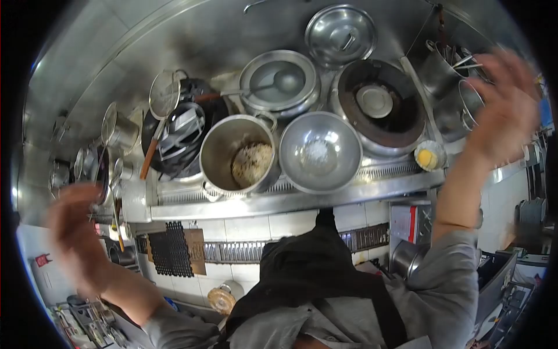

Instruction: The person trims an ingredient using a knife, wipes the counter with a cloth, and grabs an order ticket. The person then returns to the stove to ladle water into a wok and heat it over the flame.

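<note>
My left hand is raised at the left, smeared by motion, close to pans and ladles; its finger shape is unclear. On the far right, my right hand is lifted with fingers apart and nothing visibly in it. Behind its fingertips stands a metal pot of utensils. Between the hands, a deep pot holds cooked-looking rice. Beside it rests a steel mixing bowl with a white powdery or granular heap. A small bowl with something yellow sits below my right hand.
A ladle lies across a lidded-looking pot at the back. Nearby are a dark wok with a round metal piece inside and a steel lid. Strainers stand left. A black mat is below the stove edge.
</note>
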`<move>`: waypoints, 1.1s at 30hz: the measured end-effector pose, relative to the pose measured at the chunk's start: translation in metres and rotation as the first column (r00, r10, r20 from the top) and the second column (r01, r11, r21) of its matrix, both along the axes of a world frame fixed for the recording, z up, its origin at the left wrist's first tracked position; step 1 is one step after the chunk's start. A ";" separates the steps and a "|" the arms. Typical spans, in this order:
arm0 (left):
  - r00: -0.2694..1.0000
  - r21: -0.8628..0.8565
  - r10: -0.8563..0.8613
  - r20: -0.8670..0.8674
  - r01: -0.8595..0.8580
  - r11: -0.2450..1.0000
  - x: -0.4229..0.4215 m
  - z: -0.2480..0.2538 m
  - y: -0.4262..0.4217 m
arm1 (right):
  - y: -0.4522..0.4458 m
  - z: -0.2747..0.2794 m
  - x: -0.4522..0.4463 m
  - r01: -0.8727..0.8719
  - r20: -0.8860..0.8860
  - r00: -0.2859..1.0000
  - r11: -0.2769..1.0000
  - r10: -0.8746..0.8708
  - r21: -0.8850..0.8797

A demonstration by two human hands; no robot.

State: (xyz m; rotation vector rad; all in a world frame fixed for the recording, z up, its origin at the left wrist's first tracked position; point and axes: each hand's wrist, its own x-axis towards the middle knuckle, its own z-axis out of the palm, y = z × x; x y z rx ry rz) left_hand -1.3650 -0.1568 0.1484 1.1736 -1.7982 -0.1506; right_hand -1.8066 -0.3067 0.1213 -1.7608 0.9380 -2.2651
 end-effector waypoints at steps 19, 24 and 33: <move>0.726 0.935 0.687 0.024 -0.259 0.241 -0.070 -0.173 -0.062 | -0.524 -0.377 -0.009 0.335 -0.270 0.942 0.499 -0.199 0.799; 0.729 0.925 0.675 0.114 -0.325 0.196 -0.075 -0.175 -0.084 | -0.585 -0.430 -0.031 0.539 -0.463 0.842 0.384 -0.277 0.750; 0.557 0.904 0.782 0.278 -0.426 -0.018 -0.014 -0.245 0.003 | -0.512 -0.335 -0.034 -0.147 0.474 0.865 0.818 -0.167 0.556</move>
